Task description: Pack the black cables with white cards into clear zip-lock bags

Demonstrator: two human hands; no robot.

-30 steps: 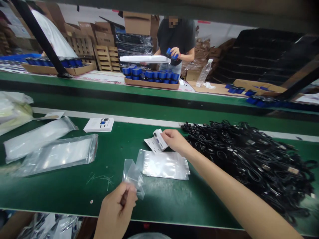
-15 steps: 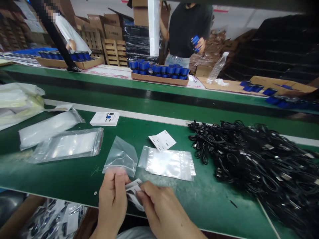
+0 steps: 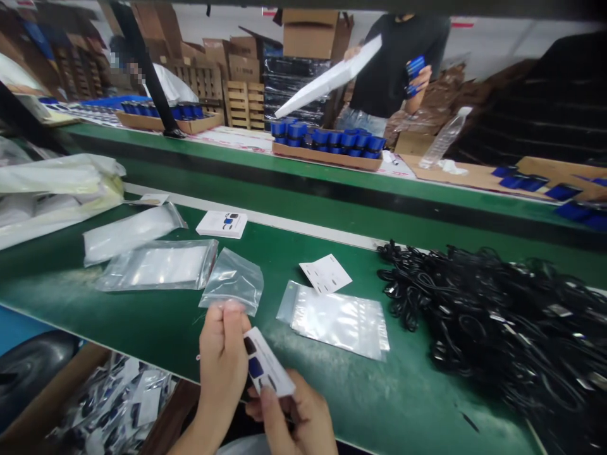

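Note:
My left hand pinches the lower edge of a clear zip bag, which spreads flat above the fingertips. In my right hand is a folded leaflet, gripped between thumb and fingers. Its printed face, with dark and blue product pictures, is turned up, and one end lies against my left hand's fingers. Just beyond my right hand lies a small stack of clear zip bags. An opened leaflet rests partly over that stack's far edge.
Black cables form a heap at right. Stacked leaflets and packs of bags lie left. Below the table edge is a box of filled bags. Across the bench, a person stands behind a tray of blue items.
The leaflet has turned in my right hand, so its printed pictures now face up. My view has shifted left. The person opposite has tilted a long white piece from upright to slanting.

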